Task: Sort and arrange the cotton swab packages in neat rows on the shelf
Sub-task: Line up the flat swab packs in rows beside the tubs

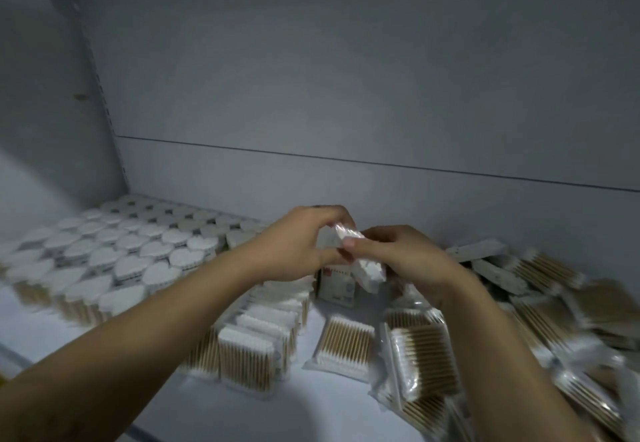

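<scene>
I've got one pack up off the shelf, held between both hands in front of the back wall. My left hand curls over its top end, and my right hand grips the side. My fingers are bent round it and the thumb presses on the clear wrap. The pack is tilted, with its white cotton tips showing at the low end and the film catching the light at the top.

Below my left wrist a row of packs stands on edge, with pale wooden sticks and white tips. Just right of it, a flat pack lies alone on the shelf. Further right there's a loose pile, with packs overlapping at all angles.

Far left, white heart-lidded tubs sit in tight lines back to the wall.

Under my hands stands a small white box with a red mark near the top. Its print is too blurred to read, and I can't make out any brand on the wraps.
</scene>
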Demonstrator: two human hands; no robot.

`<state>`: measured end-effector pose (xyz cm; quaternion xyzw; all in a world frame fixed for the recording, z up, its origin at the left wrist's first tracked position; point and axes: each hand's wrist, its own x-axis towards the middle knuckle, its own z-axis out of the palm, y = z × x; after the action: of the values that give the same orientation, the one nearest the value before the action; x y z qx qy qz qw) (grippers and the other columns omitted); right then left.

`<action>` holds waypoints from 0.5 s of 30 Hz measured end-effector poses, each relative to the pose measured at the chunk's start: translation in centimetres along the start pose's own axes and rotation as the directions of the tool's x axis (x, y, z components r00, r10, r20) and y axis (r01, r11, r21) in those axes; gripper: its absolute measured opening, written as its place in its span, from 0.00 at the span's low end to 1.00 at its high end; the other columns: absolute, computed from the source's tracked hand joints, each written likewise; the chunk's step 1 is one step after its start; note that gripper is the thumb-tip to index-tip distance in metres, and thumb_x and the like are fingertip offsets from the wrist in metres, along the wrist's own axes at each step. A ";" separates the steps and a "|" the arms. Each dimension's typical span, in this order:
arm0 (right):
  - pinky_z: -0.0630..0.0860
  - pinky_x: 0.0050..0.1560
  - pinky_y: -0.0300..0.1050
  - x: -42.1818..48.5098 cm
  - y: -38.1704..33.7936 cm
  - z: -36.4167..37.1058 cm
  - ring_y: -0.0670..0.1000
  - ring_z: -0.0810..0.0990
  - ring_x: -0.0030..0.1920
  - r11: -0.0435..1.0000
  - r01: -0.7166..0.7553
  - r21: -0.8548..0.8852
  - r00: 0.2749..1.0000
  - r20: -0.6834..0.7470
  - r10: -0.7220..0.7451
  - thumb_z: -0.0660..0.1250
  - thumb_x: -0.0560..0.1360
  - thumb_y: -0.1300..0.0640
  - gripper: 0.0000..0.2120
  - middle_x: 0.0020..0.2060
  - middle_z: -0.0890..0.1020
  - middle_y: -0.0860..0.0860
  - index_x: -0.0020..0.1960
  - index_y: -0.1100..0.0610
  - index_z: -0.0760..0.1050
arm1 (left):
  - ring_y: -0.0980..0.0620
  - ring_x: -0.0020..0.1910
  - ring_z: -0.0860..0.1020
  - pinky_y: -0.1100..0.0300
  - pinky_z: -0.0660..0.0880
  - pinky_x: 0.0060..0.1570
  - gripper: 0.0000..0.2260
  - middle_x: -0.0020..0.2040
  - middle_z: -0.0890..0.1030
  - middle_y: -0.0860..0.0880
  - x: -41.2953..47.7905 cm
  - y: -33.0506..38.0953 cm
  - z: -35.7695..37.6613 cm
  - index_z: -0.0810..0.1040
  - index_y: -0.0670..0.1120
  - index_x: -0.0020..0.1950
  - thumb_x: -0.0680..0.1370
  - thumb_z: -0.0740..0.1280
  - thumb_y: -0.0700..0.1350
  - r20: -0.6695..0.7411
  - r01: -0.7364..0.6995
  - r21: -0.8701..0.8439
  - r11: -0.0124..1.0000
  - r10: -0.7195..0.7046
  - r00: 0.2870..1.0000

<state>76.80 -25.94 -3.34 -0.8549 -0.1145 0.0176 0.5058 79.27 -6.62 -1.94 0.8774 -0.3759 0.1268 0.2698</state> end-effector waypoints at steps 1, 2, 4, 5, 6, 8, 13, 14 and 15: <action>0.76 0.38 0.45 -0.1 -0.1 0.0 0.50 0.84 0.40 0.997 -0.008 0.079 1.000 0.001 0.008 0.69 0.66 0.31 0.24 0.40 0.85 0.50 0.48 0.51 0.83 | 0.60 0.51 0.77 0.55 0.74 0.55 0.13 0.50 0.81 0.56 0.2 0.0 -0.1 0.79 0.51 0.52 0.71 0.75 0.51 -0.037 0.024 -0.038 0.999 -0.026 0.999; 0.77 0.40 0.45 -0.2 -0.2 -0.2 0.51 0.84 0.42 0.989 -0.010 0.146 1.000 -0.001 0.010 0.67 0.67 0.30 0.26 0.41 0.86 0.50 0.49 0.51 0.83 | 0.59 0.49 0.79 0.54 0.75 0.53 0.11 0.47 0.82 0.54 0.5 -0.2 -0.2 0.79 0.50 0.50 0.71 0.75 0.51 -0.064 0.055 -0.076 0.996 -0.060 0.996; 0.78 0.44 0.45 -0.4 -0.3 -0.9 0.50 0.85 0.45 0.981 0.021 0.195 1.000 -0.018 -0.018 0.66 0.66 0.29 0.28 0.43 0.86 0.51 0.50 0.51 0.83 | 0.54 0.44 0.80 0.54 0.77 0.47 0.12 0.43 0.82 0.51 0.9 -0.6 -0.4 0.78 0.49 0.47 0.72 0.74 0.54 -0.106 0.132 -0.100 0.986 -0.143 0.984; 0.79 0.45 0.45 -0.5 -0.3 -1.3 0.49 0.85 0.45 0.985 0.054 0.162 0.998 -0.038 -0.048 0.67 0.66 0.30 0.27 0.44 0.86 0.49 0.50 0.51 0.82 | 0.54 0.42 0.80 0.56 0.76 0.44 0.12 0.41 0.82 0.50 1.0 -0.9 -0.4 0.78 0.49 0.47 0.72 0.74 0.55 -0.118 0.169 -0.113 0.979 -0.182 0.976; 0.80 0.46 0.47 -0.5 -0.3 -1.5 0.48 0.85 0.44 0.992 0.084 0.096 0.995 -0.067 -0.077 0.69 0.67 0.33 0.23 0.43 0.86 0.48 0.49 0.50 0.82 | 0.54 0.40 0.80 0.58 0.76 0.42 0.12 0.40 0.82 0.51 1.0 -1.3 -0.4 0.78 0.50 0.48 0.72 0.74 0.55 -0.114 0.195 -0.146 0.970 -0.213 0.970; 0.81 0.47 0.53 -0.3 -0.3 -1.4 0.49 0.84 0.41 0.995 0.091 -0.045 0.984 -0.152 -0.097 0.73 0.70 0.45 0.10 0.40 0.85 0.47 0.46 0.50 0.81 | 0.58 0.35 0.78 0.64 0.74 0.38 0.13 0.37 0.81 0.51 1.0 -1.5 -0.2 0.77 0.53 0.53 0.72 0.74 0.54 -0.059 0.226 -0.196 0.954 -0.242 0.968; 0.82 0.42 0.51 0.9 0.0 -0.3 0.50 0.82 0.37 0.957 -0.051 -0.284 0.973 -0.231 -0.016 0.75 0.68 0.55 0.06 0.36 0.82 0.48 0.43 0.50 0.79 | 0.54 0.47 0.79 0.61 0.75 0.47 0.12 0.49 0.80 0.54 1.8 -1.9 1.4 0.78 0.52 0.54 0.73 0.73 0.51 0.024 0.202 0.029 0.979 -0.203 0.979; 0.81 0.42 0.50 1.0 0.2 -0.1 0.50 0.82 0.37 0.935 -0.074 -0.347 0.974 -0.227 -0.007 0.75 0.68 0.55 0.06 0.36 0.82 0.49 0.44 0.51 0.80 | 0.54 0.48 0.79 0.60 0.75 0.47 0.13 0.49 0.80 0.53 2.0 -2.0 1.8 0.78 0.51 0.55 0.73 0.72 0.51 0.051 0.198 0.070 0.978 -0.202 0.978; 0.81 0.43 0.50 1.0 0.3 0.1 0.51 0.81 0.38 0.901 -0.096 -0.423 0.973 -0.230 -0.005 0.74 0.69 0.54 0.06 0.37 0.82 0.49 0.45 0.51 0.80 | 0.53 0.49 0.79 0.59 0.75 0.48 0.13 0.50 0.80 0.53 2.2 -2.2 2.2 0.78 0.51 0.56 0.73 0.72 0.51 0.079 0.189 0.116 0.975 -0.198 0.977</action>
<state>77.82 -25.80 -3.54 -0.9444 -0.0374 -0.0932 0.3131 82.39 -7.90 -3.64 0.9280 -0.2930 0.0801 0.2159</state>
